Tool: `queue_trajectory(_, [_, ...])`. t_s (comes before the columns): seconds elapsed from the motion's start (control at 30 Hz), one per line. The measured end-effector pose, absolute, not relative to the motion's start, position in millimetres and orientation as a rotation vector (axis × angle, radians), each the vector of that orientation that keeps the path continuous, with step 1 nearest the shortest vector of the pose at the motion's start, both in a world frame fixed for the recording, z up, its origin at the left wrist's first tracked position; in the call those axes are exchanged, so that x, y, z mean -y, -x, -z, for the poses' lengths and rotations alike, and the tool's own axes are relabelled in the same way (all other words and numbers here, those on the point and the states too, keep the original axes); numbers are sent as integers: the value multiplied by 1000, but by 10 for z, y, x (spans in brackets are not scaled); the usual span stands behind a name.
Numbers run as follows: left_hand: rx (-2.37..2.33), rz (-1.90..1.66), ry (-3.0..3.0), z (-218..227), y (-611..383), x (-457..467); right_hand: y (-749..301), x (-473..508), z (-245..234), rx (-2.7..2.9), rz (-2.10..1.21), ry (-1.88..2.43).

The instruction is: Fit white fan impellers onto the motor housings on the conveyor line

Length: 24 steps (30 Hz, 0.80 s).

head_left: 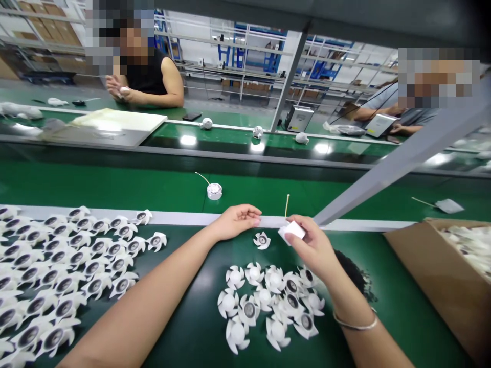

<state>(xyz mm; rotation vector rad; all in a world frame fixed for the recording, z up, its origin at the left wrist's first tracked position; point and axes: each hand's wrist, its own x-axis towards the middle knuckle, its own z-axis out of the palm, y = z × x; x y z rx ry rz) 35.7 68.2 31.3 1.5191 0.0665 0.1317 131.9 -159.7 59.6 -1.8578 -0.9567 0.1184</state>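
My right hand (310, 245) grips a small white square pad (292, 231) with a thin wooden stick (287, 205) rising from it. My left hand (236, 222) rests on a white strip (180, 218) along the green bench and holds nothing visible. Just below my hands lies a single white plastic impeller (262, 240). A loose pile of similar impellers (268, 301) sits under my right wrist, some with dark round centres. A larger, denser spread of impellers (65, 266) covers the bench to the left, dark centres facing up.
A cardboard box (433, 266) of white parts stands at the right. A grey diagonal bar (402, 153) crosses above it. Beyond lie a round white part with a wire (214, 190) and another stick-and-pad (448, 206). Two co-workers (153, 76) sit across a further green belt (268, 140).
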Motion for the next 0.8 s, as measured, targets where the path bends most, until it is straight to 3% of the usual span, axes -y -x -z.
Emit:
queue_trajectory(0.13, [-88,-119,-1491,-316,-372,-695,-1176,1498,-471,894,-324,1632])
queue_trajectory(0.4, [-74,-109,-1455,-338,-379,-652,-1134,1466,-576,1232,27,1743])
queue_trajectory(0.8, [-53,-76,-1677,-336,-389,-588,-1192,1496,-434,1482,12,1889])
